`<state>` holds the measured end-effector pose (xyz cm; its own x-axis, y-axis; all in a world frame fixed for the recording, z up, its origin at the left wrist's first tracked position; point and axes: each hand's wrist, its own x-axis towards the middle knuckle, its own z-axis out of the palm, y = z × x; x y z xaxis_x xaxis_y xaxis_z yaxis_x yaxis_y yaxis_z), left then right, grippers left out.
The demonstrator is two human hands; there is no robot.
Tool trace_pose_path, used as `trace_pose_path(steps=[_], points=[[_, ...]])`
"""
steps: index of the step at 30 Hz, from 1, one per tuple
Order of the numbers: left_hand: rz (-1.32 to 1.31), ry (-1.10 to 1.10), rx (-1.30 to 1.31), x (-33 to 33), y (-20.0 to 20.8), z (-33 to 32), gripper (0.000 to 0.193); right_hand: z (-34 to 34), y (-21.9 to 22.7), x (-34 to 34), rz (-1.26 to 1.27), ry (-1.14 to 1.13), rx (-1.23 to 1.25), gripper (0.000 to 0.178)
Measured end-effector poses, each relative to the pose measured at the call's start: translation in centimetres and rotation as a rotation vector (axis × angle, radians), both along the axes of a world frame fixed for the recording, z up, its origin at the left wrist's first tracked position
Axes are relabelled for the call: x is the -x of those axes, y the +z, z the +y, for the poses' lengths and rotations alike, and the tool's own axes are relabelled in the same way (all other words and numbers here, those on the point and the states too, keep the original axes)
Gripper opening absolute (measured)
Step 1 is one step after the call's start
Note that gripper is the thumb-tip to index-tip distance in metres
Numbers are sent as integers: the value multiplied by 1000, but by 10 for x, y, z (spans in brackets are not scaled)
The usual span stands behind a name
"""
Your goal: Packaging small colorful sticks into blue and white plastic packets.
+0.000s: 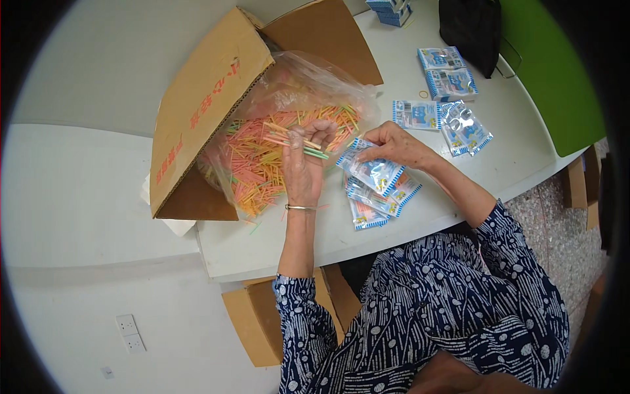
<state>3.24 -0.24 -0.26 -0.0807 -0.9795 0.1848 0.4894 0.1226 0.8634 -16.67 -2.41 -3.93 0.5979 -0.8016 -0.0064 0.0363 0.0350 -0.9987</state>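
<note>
My left hand point(303, 169) is closed around several thin coloured sticks point(316, 153), orange, pink and green, above the near side of an open cardboard box. A clear plastic bag point(289, 85) lines that box and holds a heap of similar pink, yellow and green sticks point(259, 154). Between the thumb and fingers of my right hand point(396, 146) is the upper edge of a blue-and-white plastic packet point(375, 173). Whether its mouth is open I cannot tell. Beneath it, more packets point(367, 215) lie overlapped on the white table, some with coloured sticks showing through.
The cardboard box point(203, 111) stands with flaps spread at the table's left. Packets point(417, 115) and a stack of packets point(453, 84) lie beyond my right hand. A black bag point(469, 33) sits at the far right by a green surface point(558, 72). Another carton point(252, 322) is below the table point(262, 253).
</note>
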Motion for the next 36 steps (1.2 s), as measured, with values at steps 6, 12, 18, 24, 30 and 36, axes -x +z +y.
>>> trace_pose_path(steps=[6,12,18,24,30,36], points=[[-13,-21,6,13,8,-1,26,2,6,2,-35,75,-36,19],[-120,-102,3,20,5,0,30,0,5,4,-29,203,-58,23],[-223,-134,20,27,6,12,29,-3,2,5,-34,207,-34,20],[-351,-161,13,24,-2,20,24,-3,-6,5,-49,181,-9,18],[-495,-117,-36,24,-8,32,27,-5,-16,1,-118,141,68,20],[-703,-61,-45,9,-15,36,23,2,6,2,-29,123,-9,22]])
